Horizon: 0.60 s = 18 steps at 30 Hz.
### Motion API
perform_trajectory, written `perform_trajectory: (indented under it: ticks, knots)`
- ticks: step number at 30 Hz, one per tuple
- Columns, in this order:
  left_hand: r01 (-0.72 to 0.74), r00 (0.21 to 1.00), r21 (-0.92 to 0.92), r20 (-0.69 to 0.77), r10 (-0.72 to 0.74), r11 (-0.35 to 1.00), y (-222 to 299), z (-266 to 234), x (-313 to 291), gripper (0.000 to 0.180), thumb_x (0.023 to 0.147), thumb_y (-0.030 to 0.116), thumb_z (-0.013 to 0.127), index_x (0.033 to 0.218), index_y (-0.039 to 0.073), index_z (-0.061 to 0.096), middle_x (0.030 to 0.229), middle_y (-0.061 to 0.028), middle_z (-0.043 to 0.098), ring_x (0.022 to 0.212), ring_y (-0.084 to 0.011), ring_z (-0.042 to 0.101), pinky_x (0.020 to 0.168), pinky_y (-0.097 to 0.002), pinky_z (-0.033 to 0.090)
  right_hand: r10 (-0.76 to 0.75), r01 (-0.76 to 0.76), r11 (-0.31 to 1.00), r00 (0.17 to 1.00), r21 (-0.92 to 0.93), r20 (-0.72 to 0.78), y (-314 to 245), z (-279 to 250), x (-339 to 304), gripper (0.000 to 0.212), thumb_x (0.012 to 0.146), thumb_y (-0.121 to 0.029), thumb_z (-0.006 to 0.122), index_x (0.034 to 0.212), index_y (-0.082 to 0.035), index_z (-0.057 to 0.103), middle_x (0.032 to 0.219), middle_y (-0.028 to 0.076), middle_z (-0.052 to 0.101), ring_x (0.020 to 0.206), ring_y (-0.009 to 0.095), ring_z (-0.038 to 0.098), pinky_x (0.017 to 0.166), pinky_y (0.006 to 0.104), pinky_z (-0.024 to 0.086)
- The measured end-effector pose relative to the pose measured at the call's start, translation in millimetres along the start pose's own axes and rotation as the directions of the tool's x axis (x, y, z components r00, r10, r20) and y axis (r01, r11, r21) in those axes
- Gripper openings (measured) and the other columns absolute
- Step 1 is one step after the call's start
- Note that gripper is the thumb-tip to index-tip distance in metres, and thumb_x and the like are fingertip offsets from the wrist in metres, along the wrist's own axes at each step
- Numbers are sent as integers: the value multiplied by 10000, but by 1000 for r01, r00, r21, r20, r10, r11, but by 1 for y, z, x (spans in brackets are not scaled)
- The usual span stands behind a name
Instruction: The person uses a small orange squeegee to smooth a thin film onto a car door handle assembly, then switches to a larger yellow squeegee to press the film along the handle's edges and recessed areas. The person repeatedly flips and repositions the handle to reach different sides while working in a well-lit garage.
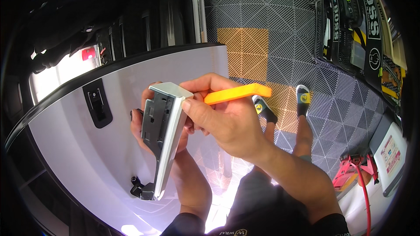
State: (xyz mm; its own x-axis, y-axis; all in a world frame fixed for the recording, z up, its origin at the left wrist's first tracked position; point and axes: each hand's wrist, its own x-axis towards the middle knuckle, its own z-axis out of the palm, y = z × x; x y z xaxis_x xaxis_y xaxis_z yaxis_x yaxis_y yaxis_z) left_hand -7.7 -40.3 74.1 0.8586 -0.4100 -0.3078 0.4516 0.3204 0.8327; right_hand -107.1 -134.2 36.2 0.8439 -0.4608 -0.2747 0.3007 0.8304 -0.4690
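While a ribbed grey-and-orange tile floor (288,22) spreads beside the glossy white door (65,135), the left grip (181,143) clasps a smooth, black-backed white handle (170,148) before that door, toward its right edge, and the right grip (232,124) pinches the handle's end and holds a bent orange tool (238,94).

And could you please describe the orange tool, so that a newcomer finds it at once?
Start at the white car panel on the left. In front of its right edge is the right hand, holding the orange tool, whose free end is bent. Its bright orange sets it apart from the black-and-silver part beside it.
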Motion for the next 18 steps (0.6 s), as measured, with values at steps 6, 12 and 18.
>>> perform_trajectory:
  ticks: [6, 12, 18]
  knots:
    - [14, 986, 10, 167, -16, 1000, 2, -15, 2, 726, 1052, 617, 404, 1340, -31, 562, 1012, -224, 708, 631, -247, 679, 454, -331, 532, 64, -61, 997, 995, -40, 82, -17, -7, 5, 298, 1057, -140, 626, 1280, 57, 616, 949, 64, 679, 751, 70, 640, 616, 212, 518]
    - [-26, 975, 182, 224, -15, 983, 5, -24, 5, 708, 1072, 595, 377, 1303, -42, 583, 850, -198, 724, 526, -206, 638, 422, -291, 493, 86, -66, 982, 991, -180, 105, -25, -6, 8, 304, 1056, -140, 612, 1282, 62, 608, 948, 58, 662, 762, 74, 643, 601, 204, 510]
    - [-16, 989, 305, 146, -30, 952, 1, -28, 6, 656, 1087, 505, 357, 1260, -72, 615, 894, -198, 729, 541, -211, 651, 436, -301, 530, 49, -68, 960, 996, -270, -74, -16, 5, 6, 264, 991, -91, 653, 1190, 80, 629, 829, 34, 653, 641, 55, 625, 533, 200, 494]
